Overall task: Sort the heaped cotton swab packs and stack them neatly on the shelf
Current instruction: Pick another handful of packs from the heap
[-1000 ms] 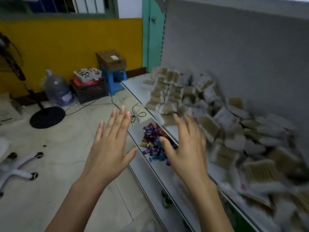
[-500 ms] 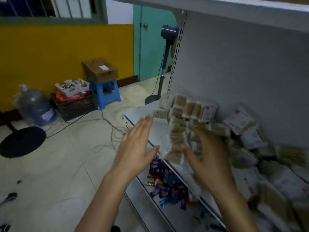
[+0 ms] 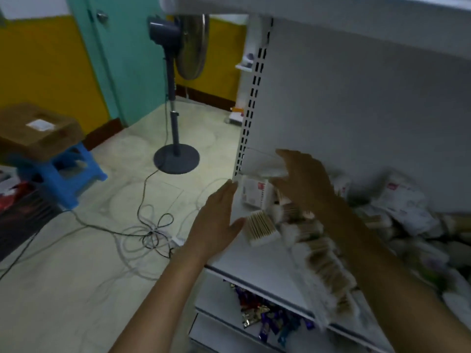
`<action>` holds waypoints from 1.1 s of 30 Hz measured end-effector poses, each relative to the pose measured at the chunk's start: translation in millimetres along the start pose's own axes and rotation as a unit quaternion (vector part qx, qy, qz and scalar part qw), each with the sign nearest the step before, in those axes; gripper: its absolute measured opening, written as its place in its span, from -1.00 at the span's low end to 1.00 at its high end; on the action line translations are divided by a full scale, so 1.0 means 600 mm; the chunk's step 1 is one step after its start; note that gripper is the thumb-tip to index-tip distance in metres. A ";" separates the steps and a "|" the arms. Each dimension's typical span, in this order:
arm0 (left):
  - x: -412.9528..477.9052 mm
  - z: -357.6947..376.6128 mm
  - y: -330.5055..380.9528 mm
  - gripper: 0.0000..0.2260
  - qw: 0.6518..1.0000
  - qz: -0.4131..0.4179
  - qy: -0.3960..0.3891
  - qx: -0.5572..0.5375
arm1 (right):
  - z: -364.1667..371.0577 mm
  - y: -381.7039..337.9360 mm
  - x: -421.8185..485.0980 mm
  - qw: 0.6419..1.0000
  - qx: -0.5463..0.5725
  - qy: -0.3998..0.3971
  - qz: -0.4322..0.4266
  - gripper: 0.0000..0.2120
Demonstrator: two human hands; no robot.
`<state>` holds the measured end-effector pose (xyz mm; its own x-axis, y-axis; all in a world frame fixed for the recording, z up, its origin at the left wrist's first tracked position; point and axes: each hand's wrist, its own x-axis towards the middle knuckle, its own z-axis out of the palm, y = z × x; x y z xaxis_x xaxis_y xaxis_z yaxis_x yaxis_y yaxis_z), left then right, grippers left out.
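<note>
Evidently to square the row's end, the left hand point(image 3: 216, 220), fingers straight and together, stands beside the end cotton swab pack point(image 3: 260, 228) on the shelf point(image 3: 254, 261), while the right hand point(image 3: 303, 182) curls round a white pack point(image 3: 262, 165) by the upright point(image 3: 251, 103), the unsorted heap point(image 3: 407, 212) lying further right

I see clear plastic packs of wooden-stemmed cotton swabs point(image 3: 260, 227) heaped (blurred, mostly) along the grey metal shelf point(image 3: 254, 262), against its back panel.

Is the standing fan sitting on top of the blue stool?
No, a cardboard box sits on the blue stool, while the standing fan stands on the floor.
</note>
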<state>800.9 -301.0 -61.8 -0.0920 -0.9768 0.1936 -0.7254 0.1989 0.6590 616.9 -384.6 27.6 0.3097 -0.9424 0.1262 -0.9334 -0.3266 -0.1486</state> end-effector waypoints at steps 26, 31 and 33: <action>0.067 -0.030 -0.004 -0.86 0.914 -0.074 0.059 -0.393 | -0.013 -0.026 -0.048 0.933 0.240 0.190 0.188 -0.70; 0.032 -0.039 0.033 -0.75 0.754 -0.144 -0.054 -0.639 | 0.003 -0.031 -0.106 0.777 0.532 0.215 0.259 -0.65; 0.023 -0.043 0.033 -0.74 0.721 -0.147 -0.072 -0.673 | 0.015 -0.036 -0.126 0.746 0.568 0.214 0.273 -0.66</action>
<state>802.8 -308.2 -27.2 -0.2101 -0.9713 -0.1116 0.5825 -0.2160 0.7836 615.2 -307.2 12.6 -0.3738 -0.9275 0.0092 -0.0674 0.0172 -0.9976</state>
